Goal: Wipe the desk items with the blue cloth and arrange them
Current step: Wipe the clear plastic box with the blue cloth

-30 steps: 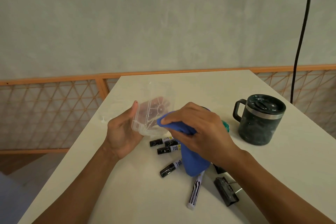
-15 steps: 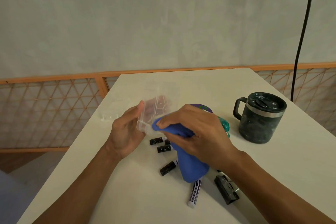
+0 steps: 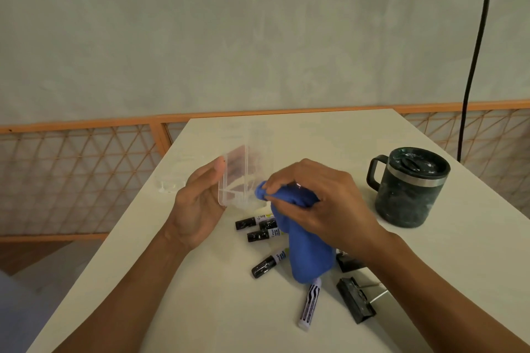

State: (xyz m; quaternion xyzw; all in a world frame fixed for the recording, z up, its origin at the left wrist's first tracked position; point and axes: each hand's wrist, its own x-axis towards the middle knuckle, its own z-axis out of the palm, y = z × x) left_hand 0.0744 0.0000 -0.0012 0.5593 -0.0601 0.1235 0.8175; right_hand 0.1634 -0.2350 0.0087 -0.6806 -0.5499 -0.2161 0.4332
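My left hand point(image 3: 198, 209) holds a clear plastic container point(image 3: 243, 175) above the white desk point(image 3: 200, 309), tipped on its side. My right hand point(image 3: 318, 198) grips the bunched blue cloth point(image 3: 304, 249) and presses its tip against the container's lower right corner. The rest of the cloth hangs down over the markers point(image 3: 258, 228). Several black-capped markers lie below the hands, one white marker point(image 3: 309, 304) nearer to me. A black binder clip point(image 3: 355, 299) lies to its right, a second one partly hidden under my right wrist.
A dark lidded mug point(image 3: 408, 186) with a handle stands at the right. A small clear lid point(image 3: 169, 185) lies near the desk's left edge. An orange lattice railing point(image 3: 71, 175) runs behind and beside the desk. A black cable point(image 3: 473, 66) hangs at the upper right.
The container has been turned more upright and edge-on in my left hand. My right hand with the cloth has shifted along the container's lower edge.
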